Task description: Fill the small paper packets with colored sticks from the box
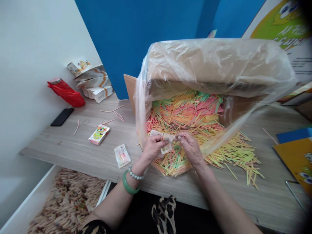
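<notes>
My left hand (153,147) and my right hand (189,147) meet over a heap of thin coloured straws (195,130) in pink, orange, yellow and green. Both pinch a small printed paper packet (166,142) between fingers and thumbs. The straws spill from a cardboard box (130,87) lying on its side, lined with a clear plastic bag (214,61). A green bangle and a bead bracelet sit on my left wrist.
On the wooden table (97,152) lie a filled packet (122,156), a small stack of packets (98,134), loose straws, a black phone (62,117), a red bag (66,92) and piled packets (94,83). A white bin (65,198) of filled packets stands lower left.
</notes>
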